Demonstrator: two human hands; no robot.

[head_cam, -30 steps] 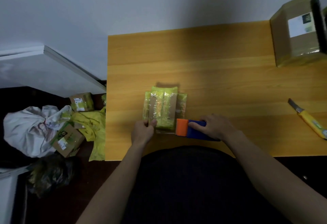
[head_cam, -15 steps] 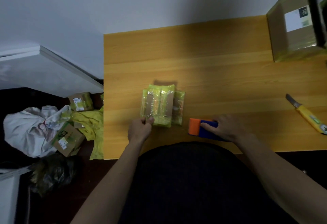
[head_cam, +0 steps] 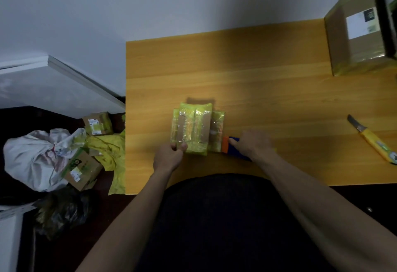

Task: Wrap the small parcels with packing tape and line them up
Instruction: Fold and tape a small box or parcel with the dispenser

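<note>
Centre of frame: bundle of small parcels point(head_cam: 196, 128) in yellow-green wrap w/ brown tape strips, lying flat on the wooden table point(head_cam: 268, 82); a narrower parcel point(head_cam: 217, 130) sits tight against its right side, touching. Left hand point(head_cam: 169, 155) pinches the bundle's near-left corner, thumb and fingertips curled on the edge. Right hand point(head_cam: 251, 144) is wrapped round the blue-and-orange tape dispenser point(head_cam: 231, 146), whose orange end sits just beside the narrow parcel's near end (frame is dim and a bit smeared, so I can't tell if tape is actually stuck down there). Risks, as I judge them: left grip is only on one corner, so a pull from the dispenser could swing the bundle or drag the narrow parcel out of line w/ the rest; tape may also crease or fold on itself over the glossy wrap if drawn at an angle. The bundle is close to the table's near edge, so a hard pull toward the body could slide it off. The yellow-handled knife point(head_cam: 371, 140) at right-centre lies blade exposed, well apart from both hands, but a blind reach for it is a cut hazard. Big cardboard box point(head_cam: 361, 33), upper right, is out of the way.
</note>
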